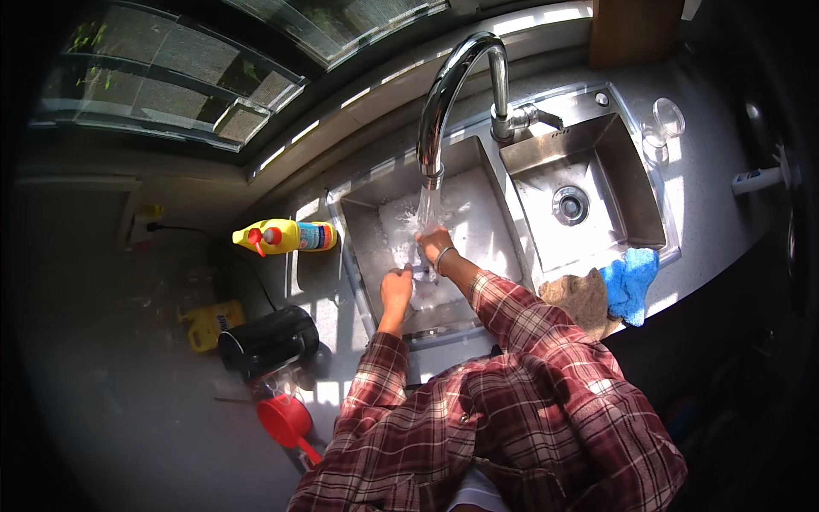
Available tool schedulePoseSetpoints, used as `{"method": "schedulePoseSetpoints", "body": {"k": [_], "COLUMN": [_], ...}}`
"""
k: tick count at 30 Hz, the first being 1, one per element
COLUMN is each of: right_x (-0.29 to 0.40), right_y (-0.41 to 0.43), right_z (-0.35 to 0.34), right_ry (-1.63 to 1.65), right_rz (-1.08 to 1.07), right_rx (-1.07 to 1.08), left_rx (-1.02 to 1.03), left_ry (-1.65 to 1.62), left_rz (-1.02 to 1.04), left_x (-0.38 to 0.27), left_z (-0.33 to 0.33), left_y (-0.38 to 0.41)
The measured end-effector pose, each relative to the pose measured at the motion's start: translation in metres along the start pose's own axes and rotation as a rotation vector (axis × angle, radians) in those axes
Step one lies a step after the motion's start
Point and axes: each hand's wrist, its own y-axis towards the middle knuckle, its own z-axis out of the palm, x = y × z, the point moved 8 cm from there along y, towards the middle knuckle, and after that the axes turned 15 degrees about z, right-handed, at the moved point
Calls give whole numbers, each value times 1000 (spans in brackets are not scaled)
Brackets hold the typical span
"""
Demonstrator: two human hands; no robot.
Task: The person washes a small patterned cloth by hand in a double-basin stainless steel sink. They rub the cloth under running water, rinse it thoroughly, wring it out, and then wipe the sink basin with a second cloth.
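Note:
Water runs from the chrome gooseneck faucet into the left basin of the steel sink. My right hand is under the stream, its fingers curled and partly hidden by splashing water. To its lower left, my left hand is bent at the basin's near left part, thumb side up. Something pale or clear lies between the two hands, too blurred by water to name; whether either hand grips it cannot be told. Whitish, sudsy water or a pale surface covers the basin floor around them.
A yellow bottle with a red cap stands left of the sink. A black cylindrical appliance, a yellow jug and a red pan-shaped utensil are lower left. Brown and blue cloths drape by the right basin; clear glassware stands beyond.

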Motion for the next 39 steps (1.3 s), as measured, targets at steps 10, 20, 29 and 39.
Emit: {"method": "schedulePoseSetpoints", "body": {"k": [10,20,29,39], "right_x": [25,11,-24,-55], "right_y": [-90,-100,-71,-72], "right_z": [39,-6,-16,-23], "right_ry": [-959,-512,-279,-619], "right_rz": [-596,-571,-397,-156], "right_rx": [-117,-110,-112,-196], "left_rx": [558,173,50,128], "left_ry": [-1484,-1349,-1372,-1316], "left_rz": [-48,-111,-153,-241], "left_x": [-68,-37,-60,-35], "left_z": [57,78,48,51], "left_y": [0,56,24,1]}}
